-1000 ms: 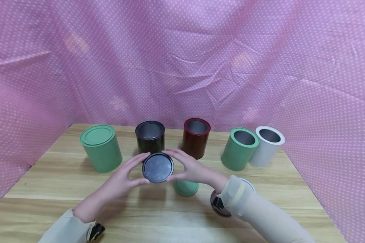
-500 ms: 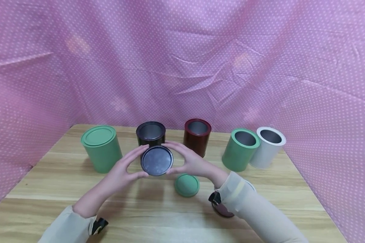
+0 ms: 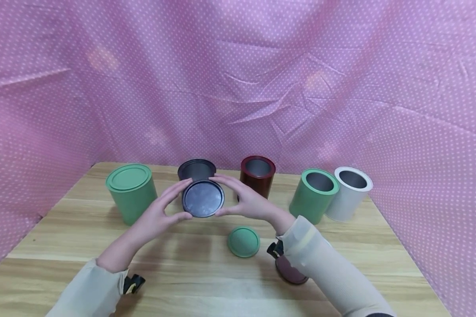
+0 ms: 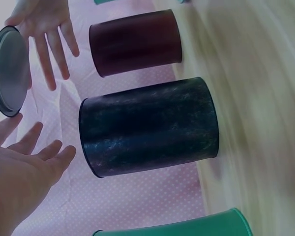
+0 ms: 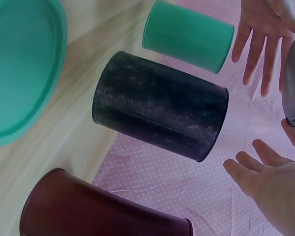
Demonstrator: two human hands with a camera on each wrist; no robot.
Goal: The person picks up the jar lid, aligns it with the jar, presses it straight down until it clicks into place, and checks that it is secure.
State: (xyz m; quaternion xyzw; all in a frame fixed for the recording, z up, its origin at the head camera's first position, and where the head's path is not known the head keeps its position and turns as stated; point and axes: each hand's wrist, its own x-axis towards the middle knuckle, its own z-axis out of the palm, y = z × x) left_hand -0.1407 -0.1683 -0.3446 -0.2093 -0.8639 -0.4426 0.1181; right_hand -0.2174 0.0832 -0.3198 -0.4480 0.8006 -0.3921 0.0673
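Note:
A round dark lid is held up level above the table between both hands. My left hand pinches its left edge with thumb and forefinger, and my right hand grips the right edge the same way. In both wrist views the other fingers stretch away from the lid. Behind it stands an open black can, whose front the lid overlaps in the head view. From the left wrist, the black can appears scuffed and upright on the table, with the lid above the level of its rim.
A green can with its lid on stands left. Open cans, dark red, green and white, stand right. A green lid and a dark red lid lie nearer, the latter partly under the right sleeve.
Both hands have carried the dark lid forward, farther from the body, so it now overlaps the black can's front near the rim. The green lid on the table has come fully into view.

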